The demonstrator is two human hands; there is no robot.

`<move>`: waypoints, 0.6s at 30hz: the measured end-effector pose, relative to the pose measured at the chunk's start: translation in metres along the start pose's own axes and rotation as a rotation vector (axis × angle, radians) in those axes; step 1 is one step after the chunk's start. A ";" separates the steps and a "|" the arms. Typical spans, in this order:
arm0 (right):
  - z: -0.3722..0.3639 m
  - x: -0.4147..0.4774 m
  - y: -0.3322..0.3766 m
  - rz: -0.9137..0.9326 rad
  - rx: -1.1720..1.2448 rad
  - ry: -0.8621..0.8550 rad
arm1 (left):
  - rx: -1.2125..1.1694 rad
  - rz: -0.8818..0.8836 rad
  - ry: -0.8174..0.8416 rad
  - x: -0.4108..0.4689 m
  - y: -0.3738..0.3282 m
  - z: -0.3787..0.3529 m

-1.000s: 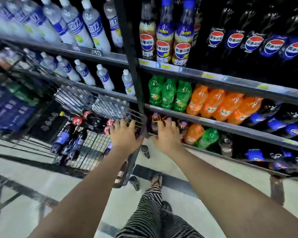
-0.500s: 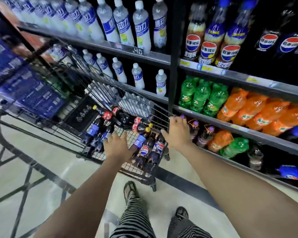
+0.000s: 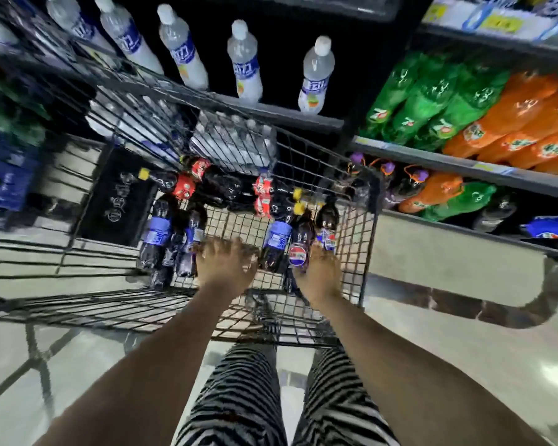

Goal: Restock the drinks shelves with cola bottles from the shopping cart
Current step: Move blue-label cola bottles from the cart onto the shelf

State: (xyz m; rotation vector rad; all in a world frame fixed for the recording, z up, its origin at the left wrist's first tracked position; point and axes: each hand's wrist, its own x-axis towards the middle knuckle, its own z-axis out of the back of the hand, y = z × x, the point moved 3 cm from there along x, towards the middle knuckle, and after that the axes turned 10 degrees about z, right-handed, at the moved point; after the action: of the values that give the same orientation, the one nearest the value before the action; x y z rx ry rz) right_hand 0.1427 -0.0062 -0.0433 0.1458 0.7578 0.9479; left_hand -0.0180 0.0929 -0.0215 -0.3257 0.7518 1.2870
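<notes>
Several cola bottles lie in the black wire shopping cart (image 3: 372, 220): blue-label ones on the left (image 3: 157, 235), red-label ones at the back (image 3: 184, 187), and a right-hand group (image 3: 298, 252). My left hand (image 3: 226, 268) hovers with spread fingers over the wire floor between the two groups and holds nothing. My right hand (image 3: 319, 273) lies on the near ends of the right-hand bottles. Blur hides whether its fingers curl round one.
The shelf unit stands right of the cart, with green bottles (image 3: 426, 101) and orange bottles (image 3: 509, 123). Dark cola bottles (image 3: 545, 230) sit on the bottom shelf. White-capped bottles (image 3: 314, 75) stand behind the cart. Blue crates (image 3: 4, 185) are on the left, tiled floor below.
My view has tipped down over the cart. Both hands dropped into the basket, the left from above the bottles, the right from the cart's rim by the shelf.
</notes>
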 end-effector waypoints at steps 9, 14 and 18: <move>-0.073 0.049 -0.022 -0.126 0.100 -0.033 | -0.144 -0.065 0.091 0.083 -0.045 -0.075; -0.108 0.069 -0.021 -0.221 0.050 -0.175 | -0.302 -0.182 0.041 0.123 -0.065 -0.104; -0.120 0.078 -0.023 -0.298 -0.023 -0.355 | -0.683 -0.223 -0.002 0.147 -0.073 -0.115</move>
State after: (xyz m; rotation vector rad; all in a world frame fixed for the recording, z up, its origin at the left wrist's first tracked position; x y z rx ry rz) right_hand 0.1082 0.0165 -0.1820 0.1699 0.4248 0.6236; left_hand 0.0273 0.1117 -0.2157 -0.9302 0.2399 1.2981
